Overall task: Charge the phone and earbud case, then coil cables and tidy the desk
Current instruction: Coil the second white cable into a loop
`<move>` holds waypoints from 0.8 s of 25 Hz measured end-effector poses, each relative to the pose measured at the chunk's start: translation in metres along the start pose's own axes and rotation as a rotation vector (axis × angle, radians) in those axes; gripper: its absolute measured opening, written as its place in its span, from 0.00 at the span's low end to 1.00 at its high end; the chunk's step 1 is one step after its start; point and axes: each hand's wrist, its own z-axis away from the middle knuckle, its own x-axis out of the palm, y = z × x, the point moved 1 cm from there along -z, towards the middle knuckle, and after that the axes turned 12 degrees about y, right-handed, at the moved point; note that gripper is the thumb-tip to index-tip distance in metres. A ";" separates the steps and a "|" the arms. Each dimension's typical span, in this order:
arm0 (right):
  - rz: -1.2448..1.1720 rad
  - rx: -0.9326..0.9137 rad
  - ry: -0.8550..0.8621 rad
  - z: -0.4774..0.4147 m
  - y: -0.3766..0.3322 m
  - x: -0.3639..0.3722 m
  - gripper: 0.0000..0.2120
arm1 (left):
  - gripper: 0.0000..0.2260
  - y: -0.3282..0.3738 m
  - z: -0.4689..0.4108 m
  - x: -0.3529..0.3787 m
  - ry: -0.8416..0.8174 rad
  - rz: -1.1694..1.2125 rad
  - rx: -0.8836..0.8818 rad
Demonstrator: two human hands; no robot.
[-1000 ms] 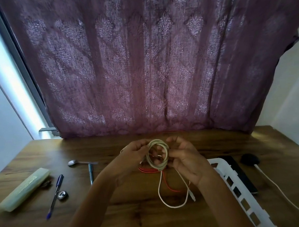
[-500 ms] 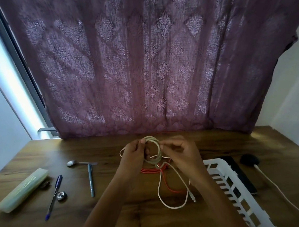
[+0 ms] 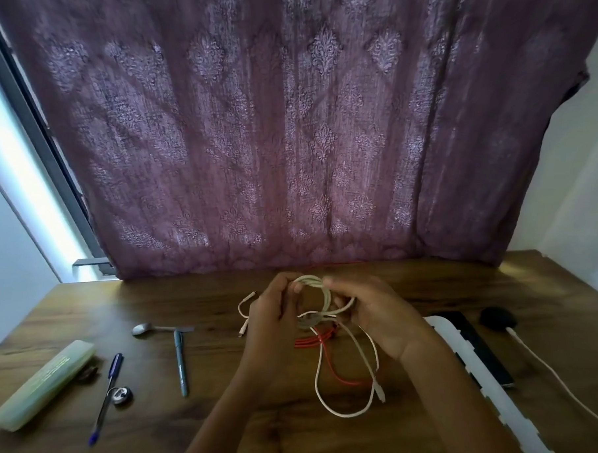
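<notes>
Hands [image 3: 321, 316] shifted (coiling) cable [image 3: 325, 296].

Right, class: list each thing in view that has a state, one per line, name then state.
White cable: partly coiled, tail loose on desk.
Red cable: uncoiled, on desk.
Left hand: gripping coil.
Right hand: gripping coil.
Blue pen: lying flat.
Curtain: drawn.

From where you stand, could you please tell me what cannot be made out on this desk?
All from the head view:
- White cable: how many loops are coiled is hidden by the left hand and right hand.
- Red cable: its ends are hidden under the hands and white cable.
- Phone: partly covered by the white tray; any plug is unseen.
- Tray: cut off by the bottom edge.
- Pale case: print blurred.
</notes>
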 end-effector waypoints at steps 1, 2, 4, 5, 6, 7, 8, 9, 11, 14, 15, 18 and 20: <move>-0.097 0.029 -0.008 0.000 -0.002 -0.002 0.12 | 0.10 0.002 -0.002 0.001 0.022 0.026 -0.031; -0.164 0.043 -0.024 -0.001 -0.003 -0.002 0.10 | 0.10 0.003 -0.003 0.001 0.045 0.064 -0.077; -0.154 0.000 -0.039 -0.001 -0.004 -0.004 0.06 | 0.11 0.003 -0.007 0.002 0.072 0.123 -0.137; -0.119 -0.030 -0.027 -0.001 -0.003 -0.005 0.06 | 0.11 0.003 -0.008 0.002 0.078 0.120 -0.142; -0.081 -0.059 -0.008 -0.001 -0.002 -0.005 0.07 | 0.11 0.002 -0.009 0.002 0.087 0.094 -0.131; -0.028 -0.097 0.018 -0.001 -0.001 -0.006 0.08 | 0.10 0.001 -0.010 0.001 0.101 0.057 -0.115; 0.073 -0.166 0.049 -0.001 -0.002 -0.008 0.08 | 0.10 0.000 -0.012 -0.001 0.120 0.026 -0.103; 0.235 -0.267 0.093 0.000 -0.003 -0.011 0.07 | 0.11 -0.002 -0.013 -0.003 0.135 0.006 -0.096; 0.585 -0.468 0.159 0.002 -0.007 -0.017 0.03 | 0.13 -0.008 -0.014 -0.006 0.152 -0.025 -0.104; 0.699 -0.493 0.116 0.001 -0.007 -0.026 0.07 | 0.12 -0.014 -0.008 -0.006 0.162 -0.010 -0.168; 0.579 -0.431 0.054 0.001 -0.004 -0.028 0.07 | 0.12 -0.013 -0.008 -0.006 0.177 0.038 -0.211; -0.103 -0.255 -0.165 0.002 0.013 -0.033 0.09 | 0.15 -0.006 -0.013 -0.008 0.222 0.238 -0.345; -0.461 -0.181 -0.180 -0.002 0.026 -0.033 0.15 | 0.15 -0.001 -0.015 -0.008 0.201 0.294 -0.377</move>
